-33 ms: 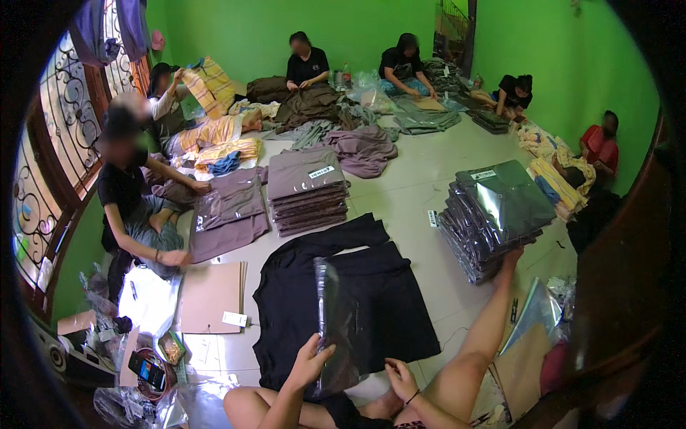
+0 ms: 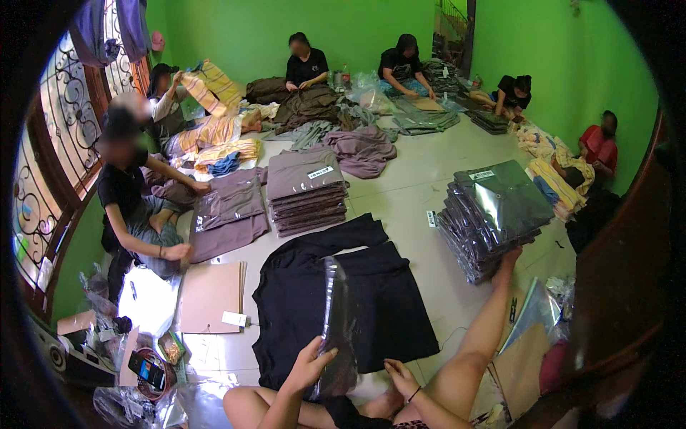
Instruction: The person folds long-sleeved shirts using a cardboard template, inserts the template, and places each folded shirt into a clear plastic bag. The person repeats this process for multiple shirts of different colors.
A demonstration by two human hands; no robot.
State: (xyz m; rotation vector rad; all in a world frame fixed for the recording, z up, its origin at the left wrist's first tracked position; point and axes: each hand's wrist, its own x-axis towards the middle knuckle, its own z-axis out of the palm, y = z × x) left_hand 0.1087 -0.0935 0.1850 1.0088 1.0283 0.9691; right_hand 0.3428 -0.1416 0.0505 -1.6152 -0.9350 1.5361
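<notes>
Over the black garment (image 2: 386, 307) spread on the floor (image 2: 421, 193), a shiny packet (image 2: 338, 322) hangs upright, leaning slightly, gripped near its lower part by the fingers of the seated person's left hand (image 2: 307, 366). It looks dark, though I cannot tell whether it is filled or only clear film. The right hand (image 2: 401, 379) sits just beside the garment's near edge, fingers half curled; I cannot tell whether they pinch anything.

The floor is pale, glossy tile, bright with window light at the left. Left of the garment lie brown cards (image 2: 207, 297) with a white tag (image 2: 234, 319) at their corner; nearer stands a basket (image 2: 163, 392) with a phone (image 2: 148, 372) on it. Beyond the garment rises a purple stack (image 2: 307, 204) in clear bags, and to the right a dark stack (image 2: 493, 214), also bagged and rather uneven, the person's bare foot (image 2: 509, 261) just beside it.

Around the room others sit on the floor: one in black at the left, arms out toward purple clothes (image 2: 232, 204), more along the far wall (image 2: 236, 32), one in red at the right. That wall is bright green, and scrolled iron bars (image 2: 64, 129) cover the window at the left.
</notes>
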